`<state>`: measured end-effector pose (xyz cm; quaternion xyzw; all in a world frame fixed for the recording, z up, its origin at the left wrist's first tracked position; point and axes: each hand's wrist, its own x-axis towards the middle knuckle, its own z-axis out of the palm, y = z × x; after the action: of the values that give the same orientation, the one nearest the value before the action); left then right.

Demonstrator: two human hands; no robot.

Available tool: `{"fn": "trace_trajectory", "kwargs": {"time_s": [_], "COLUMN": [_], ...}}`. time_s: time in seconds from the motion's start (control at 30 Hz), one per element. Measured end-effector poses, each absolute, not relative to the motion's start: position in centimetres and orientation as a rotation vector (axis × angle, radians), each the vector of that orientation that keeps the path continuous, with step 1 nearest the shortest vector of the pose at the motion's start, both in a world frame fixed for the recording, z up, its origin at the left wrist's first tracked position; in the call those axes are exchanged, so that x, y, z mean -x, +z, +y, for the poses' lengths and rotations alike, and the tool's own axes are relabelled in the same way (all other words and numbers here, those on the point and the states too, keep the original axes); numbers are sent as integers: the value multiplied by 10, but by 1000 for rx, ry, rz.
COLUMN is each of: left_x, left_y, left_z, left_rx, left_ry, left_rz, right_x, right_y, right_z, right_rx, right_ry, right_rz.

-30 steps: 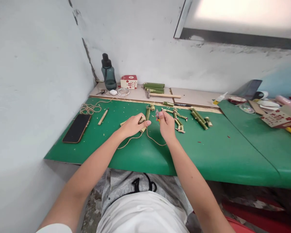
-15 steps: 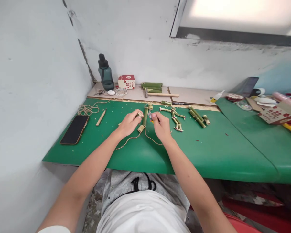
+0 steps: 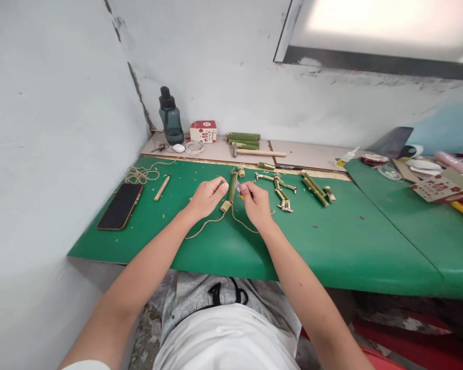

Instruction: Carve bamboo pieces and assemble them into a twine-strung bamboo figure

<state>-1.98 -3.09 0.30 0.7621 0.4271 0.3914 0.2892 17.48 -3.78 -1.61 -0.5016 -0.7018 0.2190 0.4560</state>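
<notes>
My left hand [image 3: 208, 196] is closed around a short piece of bamboo [image 3: 221, 183], most of it hidden by the fingers. In my right hand [image 3: 257, 200] is a utility knife [image 3: 237, 188], its blade end showing past the thumb and pointing up and left. Between the two hands a green bamboo tube [image 3: 233, 187] lies on the table, with a pale section [image 3: 226, 206] at its near end. Twine [image 3: 208, 221] trails from that near end to both sides. A small cut bamboo piece [image 3: 241, 170] lies at its far end.
On the green mat [image 3: 312, 257], a jointed bamboo figure [image 3: 278, 186] and bamboo pieces [image 3: 314, 189] lie to the right. A phone [image 3: 120, 206], a wooden-handled tool [image 3: 162, 188] and a twine coil [image 3: 141, 174] lie left. Behind are a hammer [image 3: 260, 152], bottle [image 3: 171, 121] and box [image 3: 203, 132].
The bamboo piece in my left hand has turned, so its pale round end no longer faces me. Both hands stay close together, with the knife still held; the view has shifted slightly.
</notes>
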Motion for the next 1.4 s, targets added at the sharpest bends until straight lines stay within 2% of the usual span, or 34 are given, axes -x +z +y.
{"fn": "trace_trajectory", "kwargs": {"time_s": [0.33, 0.83, 1.4], "left_x": [16, 18, 24], "left_y": [-11, -18, -30], "left_z": [-24, -21, -10], "left_rx": [-2117, -2143, -2175], "left_ry": [942, 760, 990], "left_rz": [1405, 1399, 1342], "right_x": [-177, -177, -174], "right_y": [-22, -17, -14], "right_z": [-34, -37, -39], "right_rx": [1240, 1209, 1280], "right_ry": [543, 550, 542], "right_rz": [-1671, -1656, -1711]}}
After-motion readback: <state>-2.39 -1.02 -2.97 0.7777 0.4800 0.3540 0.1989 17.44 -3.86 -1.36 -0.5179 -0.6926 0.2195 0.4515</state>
